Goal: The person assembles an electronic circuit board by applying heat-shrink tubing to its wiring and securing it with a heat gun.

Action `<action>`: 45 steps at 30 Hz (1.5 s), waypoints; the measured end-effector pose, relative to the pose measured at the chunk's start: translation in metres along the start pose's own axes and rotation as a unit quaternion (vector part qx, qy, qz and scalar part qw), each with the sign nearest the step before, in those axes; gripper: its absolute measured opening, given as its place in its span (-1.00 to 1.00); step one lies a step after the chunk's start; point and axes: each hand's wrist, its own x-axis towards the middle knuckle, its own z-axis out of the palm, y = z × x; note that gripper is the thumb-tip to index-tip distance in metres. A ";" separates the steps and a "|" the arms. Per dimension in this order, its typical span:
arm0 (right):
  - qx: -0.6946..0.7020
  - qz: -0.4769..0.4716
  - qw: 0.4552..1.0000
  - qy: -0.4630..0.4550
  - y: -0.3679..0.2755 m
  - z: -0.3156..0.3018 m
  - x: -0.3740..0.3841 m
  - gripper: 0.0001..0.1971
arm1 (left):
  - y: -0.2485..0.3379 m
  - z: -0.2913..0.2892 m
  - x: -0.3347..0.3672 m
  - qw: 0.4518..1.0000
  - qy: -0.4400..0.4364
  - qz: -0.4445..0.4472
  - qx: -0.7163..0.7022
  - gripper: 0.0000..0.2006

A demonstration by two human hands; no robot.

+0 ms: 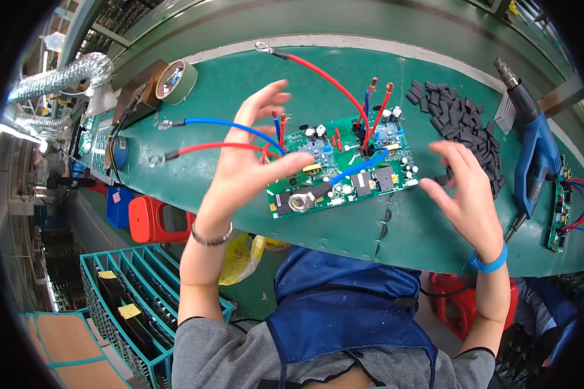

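A green circuit board [345, 161] lies on the bench in front of me, with capacitors and dark block-shaped parts on it. My left hand [243, 159] is open at its left end, fingers spread and thumb over the board. A blue wire [220, 123] and a red wire [211, 148], both with ring terminals, run left across that hand; I cannot tell if it touches them. A longer red wire [334, 83] arches to the back. A short blue wire [360, 170] bends forward to a ring terminal [301, 202]. My right hand [467, 191], open and holding nothing, hovers beside the right end.
A pile of short black sleeves [457, 123] lies right of the board. Farther right are a blue heat gun [532, 155] and another wired board [557, 214]. A round tub [176, 82] stands back left. Below left is a teal rack [126, 249] of boards, near a red stool [150, 220].
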 end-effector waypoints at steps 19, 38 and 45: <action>-0.099 -0.068 0.992 -0.024 -0.008 0.004 -0.007 -0.80 | 0.007 0.068 -0.067 0.999 -0.005 0.012 0.045 -0.40; 0.021 0.014 0.998 0.059 0.007 0.008 -0.004 -0.93 | 0.008 0.002 0.012 0.976 -0.209 0.047 -0.038 -0.70; 0.207 -0.010 0.973 0.101 -0.038 0.006 -0.016 -0.87 | 0.023 0.051 0.035 0.968 -0.162 0.194 -0.003 -0.81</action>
